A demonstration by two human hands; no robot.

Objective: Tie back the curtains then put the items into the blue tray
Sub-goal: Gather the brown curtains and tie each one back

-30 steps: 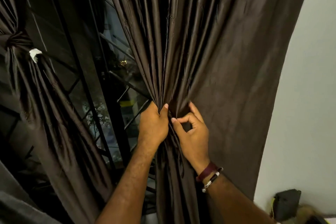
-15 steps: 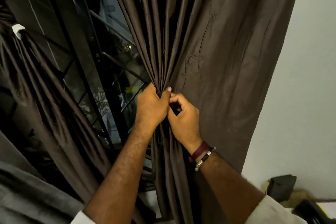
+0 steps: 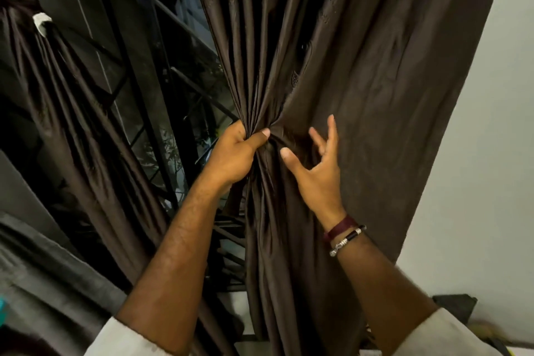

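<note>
The left hand [image 3: 235, 154] grips the gathered folds of the right curtain [image 3: 346, 95], thumb pressed across the bunch. Just right of it, the right hand [image 3: 316, 170] is released, fingers spread and loosely bent in front of the cloth, holding nothing; two bracelets [image 3: 344, 233] sit on its wrist. Far to the left hand's left, the left curtain [image 3: 57, 89] hangs knotted, a white tag [image 3: 42, 23] at the knot.
</note>
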